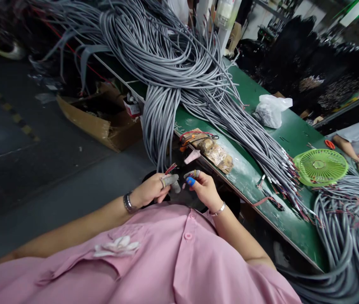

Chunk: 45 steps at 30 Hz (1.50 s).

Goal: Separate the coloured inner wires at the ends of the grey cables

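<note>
In front of my pink shirt, my left hand (156, 188) is closed, with grey finger covers on its fingertips. Thin coloured wires (171, 169) stick up from its grip, apparently the stripped end of a grey cable. My right hand (204, 189) is pinched just to the right, a blue wrap on the thumb and a grey cover on a finger. What lies in that pinch is too small to make out. A bundle of grey cables (162, 122) hangs over the table edge right behind my hands.
A green table (289, 223) runs diagonally, bearing a large grey cable heap (154, 46), a white plastic bag (273, 110) and a green fan (321, 167). A taped block (216, 152) sits at the edge. Left is a cardboard box (87, 120); right, another person's arm (347, 147).
</note>
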### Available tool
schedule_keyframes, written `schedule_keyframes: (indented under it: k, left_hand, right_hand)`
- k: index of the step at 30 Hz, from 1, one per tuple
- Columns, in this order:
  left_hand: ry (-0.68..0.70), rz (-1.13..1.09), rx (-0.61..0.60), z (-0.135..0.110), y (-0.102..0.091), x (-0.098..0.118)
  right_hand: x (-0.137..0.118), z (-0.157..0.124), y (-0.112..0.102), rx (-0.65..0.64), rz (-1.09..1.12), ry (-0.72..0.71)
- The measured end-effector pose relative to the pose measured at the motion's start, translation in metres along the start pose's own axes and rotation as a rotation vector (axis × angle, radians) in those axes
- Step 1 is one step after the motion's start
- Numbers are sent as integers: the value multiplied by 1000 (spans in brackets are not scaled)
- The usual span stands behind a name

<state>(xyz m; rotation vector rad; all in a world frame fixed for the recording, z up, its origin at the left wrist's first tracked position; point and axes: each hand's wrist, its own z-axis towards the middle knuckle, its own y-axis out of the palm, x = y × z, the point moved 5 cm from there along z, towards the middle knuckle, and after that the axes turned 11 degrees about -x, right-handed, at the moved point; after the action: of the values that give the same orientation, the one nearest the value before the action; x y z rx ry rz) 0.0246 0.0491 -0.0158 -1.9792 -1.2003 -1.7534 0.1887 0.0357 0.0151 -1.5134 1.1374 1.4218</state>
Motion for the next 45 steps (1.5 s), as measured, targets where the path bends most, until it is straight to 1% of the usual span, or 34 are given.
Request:
schedule_keyframes:
  k: [2,3,4,5,8,9,12,16,21,23,25,27,31,34,36,39,42,45]
  left_hand:
    - [102,135,169,-2,-3,10]
    - [148,151,225,-2,-3,14]
    - [176,140,246,-3,-3,16]
    - [182,118,234,-2,-1,17]
    - [143,92,91,2,6,13]
    - [144,103,62,2,7,12]
    - [176,99,35,1,8,10]
    - [89,-44,-36,0,12,4]
    - [47,-73,28,-3,14,7]
    - [35,-79,27,-4,17,11]
    - [9,-88,18,-4,20,15]
    - [-13,-94,33,-4,22,17]
    - [3,-66,123,-3,19,18]
    - [24,-19,185,-3,16,19]
    - [14,28,175,-3,15,19]
    - [-19,63,105,-3,16,19]
    - [-2,-7,102,-3,14,19]
    - [54,-115,185,-3,9,19]
  right_hand:
    - [-2,1,1,-14,2,16]
    - [-3,1,2,-18,1,20]
    - [-4,2,3,-20,1,19]
    - [-6,2,4,-18,5,12]
    - [-10,5,10,-26,55,-12]
    - [-10,6,13,-34,81,-10]
    - [-10,9,17,-10,125,11]
    - [-12,13,14,77,77,-10]
    - [-16,20,16,64,32,5]
    - [-17,21,18,67,30,9]
    - [-17,20,20,81,65,9]
    - [-14,19,20,121,118,17]
    - [-4,15,19,176,195,55]
    - [-3,13,17,193,190,54]
    - [-5,13,17,195,167,49]
    - [-11,16,20,148,135,35]
    - [-14,19,22,115,114,20]
    - [-13,20,21,140,95,29]
